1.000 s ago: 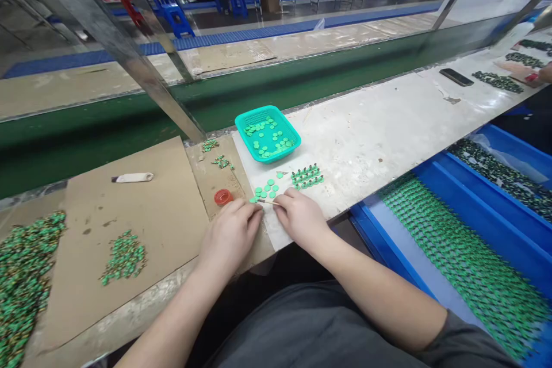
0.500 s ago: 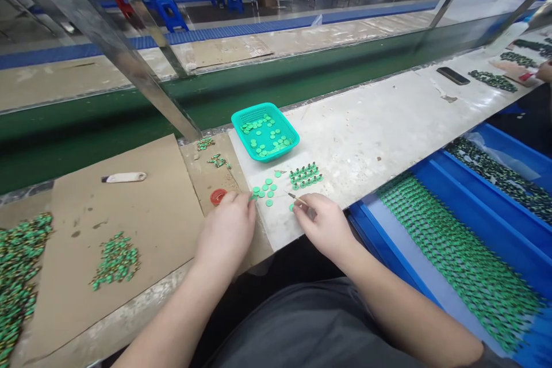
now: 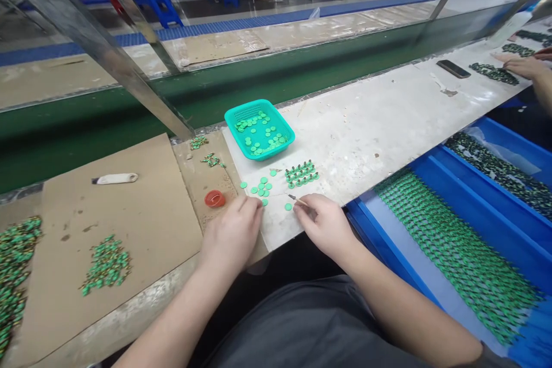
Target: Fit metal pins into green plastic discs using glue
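Note:
My right hand (image 3: 325, 219) pinches a thin small brush (image 3: 298, 200) with a dark tip, pointing left over the white board. A loose green disc (image 3: 288, 207) lies flat by its fingertips. My left hand (image 3: 233, 230) is closed, its fingers curled together beside a green disc (image 3: 264, 202); its fingertips are partly hidden, so what they hold cannot be made out. Several more green discs (image 3: 263, 180) lie just beyond it. Behind the brush, green discs with dark pieces standing on them (image 3: 302, 173) form short rows. A small orange-red cup (image 3: 214, 198) sits left of my left hand.
A turquoise basket (image 3: 228, 121) holds green discs. Left are a cardboard sheet (image 3: 159, 201), a white-handled tool (image 3: 116, 179) and piles of green-gold pieces (image 3: 107, 264). Blue trays (image 3: 435, 167) with rows of pieces stand right. A co-worker's hand (image 3: 528, 66) and a dark phone-like object (image 3: 452, 69) are farther right.
My left hand has moved slightly right and nearer my body, uncovering the orange-red cup. The view has shifted a little. My right hand keeps the brush; the co-worker's hands have come further into view.

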A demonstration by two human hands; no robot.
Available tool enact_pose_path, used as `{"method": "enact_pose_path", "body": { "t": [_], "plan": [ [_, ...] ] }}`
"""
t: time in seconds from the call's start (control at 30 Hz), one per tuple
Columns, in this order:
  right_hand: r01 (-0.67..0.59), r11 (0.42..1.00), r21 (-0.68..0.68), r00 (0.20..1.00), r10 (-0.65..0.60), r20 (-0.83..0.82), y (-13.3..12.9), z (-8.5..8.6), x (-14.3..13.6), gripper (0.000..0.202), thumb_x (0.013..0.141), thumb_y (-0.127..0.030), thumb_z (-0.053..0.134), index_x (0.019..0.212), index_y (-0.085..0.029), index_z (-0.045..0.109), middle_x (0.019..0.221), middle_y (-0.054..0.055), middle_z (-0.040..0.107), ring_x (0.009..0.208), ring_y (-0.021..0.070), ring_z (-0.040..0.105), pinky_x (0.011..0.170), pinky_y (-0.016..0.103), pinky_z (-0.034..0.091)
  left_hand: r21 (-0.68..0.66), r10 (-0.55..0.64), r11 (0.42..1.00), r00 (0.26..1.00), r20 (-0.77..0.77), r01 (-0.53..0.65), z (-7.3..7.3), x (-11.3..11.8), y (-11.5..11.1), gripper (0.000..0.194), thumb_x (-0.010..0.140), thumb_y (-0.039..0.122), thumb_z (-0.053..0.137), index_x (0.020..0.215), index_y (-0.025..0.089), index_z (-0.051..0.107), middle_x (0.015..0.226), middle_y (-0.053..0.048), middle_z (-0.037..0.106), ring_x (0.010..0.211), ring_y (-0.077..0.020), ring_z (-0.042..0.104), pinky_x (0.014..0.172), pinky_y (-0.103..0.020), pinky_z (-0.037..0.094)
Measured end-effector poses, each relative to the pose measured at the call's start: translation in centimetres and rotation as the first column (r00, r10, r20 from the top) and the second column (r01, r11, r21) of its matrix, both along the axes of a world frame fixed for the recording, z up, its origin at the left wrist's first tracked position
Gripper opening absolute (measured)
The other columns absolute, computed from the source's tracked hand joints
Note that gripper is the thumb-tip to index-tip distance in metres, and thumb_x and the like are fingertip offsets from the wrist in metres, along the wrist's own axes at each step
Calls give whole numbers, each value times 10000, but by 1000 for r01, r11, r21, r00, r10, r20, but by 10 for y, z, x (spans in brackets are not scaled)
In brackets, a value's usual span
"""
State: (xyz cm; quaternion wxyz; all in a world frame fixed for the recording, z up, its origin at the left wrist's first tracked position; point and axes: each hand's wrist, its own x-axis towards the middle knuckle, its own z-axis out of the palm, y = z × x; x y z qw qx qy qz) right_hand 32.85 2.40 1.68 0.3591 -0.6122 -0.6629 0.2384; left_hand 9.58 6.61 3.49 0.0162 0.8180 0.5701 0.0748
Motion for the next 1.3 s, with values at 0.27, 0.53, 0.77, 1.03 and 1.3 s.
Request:
{"method": "enact_pose_path", "body": {
  "t": [0.27, 0.53, 0.77, 1.03, 1.3],
  "plan": [
    [24, 998, -52, 985, -15, 172, 9, -6, -21, 145, 1090, -250, 695, 1147, -227, 826, 1088, 94, 824, 1006, 281, 795, 868, 377, 583, 70, -272, 962, 956, 109, 266, -23, -21, -25, 345, 1158, 339, 501, 1207, 304, 841, 1158, -38, 850, 1013, -216, 806, 839, -324, 623],
    [-3, 1000, -26, 978, 8, 209, 7, -6, -18, 140, 1102, -177, 655, 1074, -220, 785, 1077, 81, 790, 1026, 254, 757, 882, 347, 568, -9, -32, 999, 994, 103, 33, 0, -7, 24, 382, 1134, 367, 480, 1252, 263, 828, 1192, -74, 794, 957, -249, 789, 769, -371, 607],
    [-60, 998, -28, 979, 64, 192, 4, 0, -14, 131, 1109, -232, 686, 1140, -235, 814, 1113, 77, 831, 1070, 243, 786, 950, 345, 590, -99, 7, 995, 993, 114, 5, 8, 4, 29, 387, 1124, 349, 456, 1173, 243, 825, 1212, -100, 795, 1022, -278, 779, 791, -379, 575],
    [-43, 990, -135, 957, 79, 279, 54, 11, -62, 207, 1131, -269, 638, 1169, -207, 832, 1137, 124, 845, 1043, 268, 790, 876, 349, 573, -231, 48, 973, 950, 307, 25, 6, -56, -41, 357, 1064, 477, 579, 873, 299, 822, 903, -1, 824, 813, -204, 805, 742, -310, 632],
    [2, 986, -166, 931, 59, 360, 62, 15, -70, 144, 1102, -182, 621, 1154, -180, 756, 1213, 154, 816, 1064, 283, 760, 851, 356, 538, -106, 160, 986, 883, 441, -126, -16, -73, -78, 370, 1109, 551, 574, 1139, 300, 844, 1115, -13, 857, 978, -218, 823, 879, -326, 624]
  ]
}}
